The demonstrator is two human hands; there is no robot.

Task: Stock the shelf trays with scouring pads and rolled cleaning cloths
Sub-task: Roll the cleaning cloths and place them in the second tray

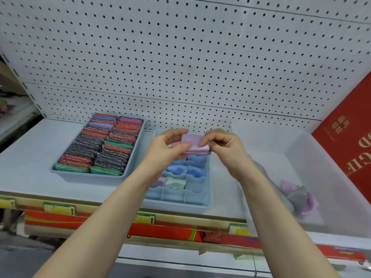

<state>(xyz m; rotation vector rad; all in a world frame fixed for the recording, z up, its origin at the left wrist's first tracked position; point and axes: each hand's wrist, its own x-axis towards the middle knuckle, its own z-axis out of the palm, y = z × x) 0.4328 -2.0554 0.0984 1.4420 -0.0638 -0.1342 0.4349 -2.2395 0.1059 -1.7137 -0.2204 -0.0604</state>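
A folded lilac cleaning cloth [195, 145] is held between my left hand [168, 148] and my right hand [222, 145], above the far end of the blue divided tray [208, 189]. Both hands pinch it at its ends. Several cells of that tray hold rolled cloths, blue [197, 171], pale green [175, 184] and lilac; the nearest row of cells holds nothing. To the left, a blue flat tray [88, 174] is packed with scouring pads [100, 143] in red, grey, green and purple.
A clear plastic bin [333, 177] at the right holds loose lilac and grey cloths [297, 194]. White pegboard rises behind the shelf. A red box leans at far right. Red packages lie on the shelf below, behind the price-tag rail.
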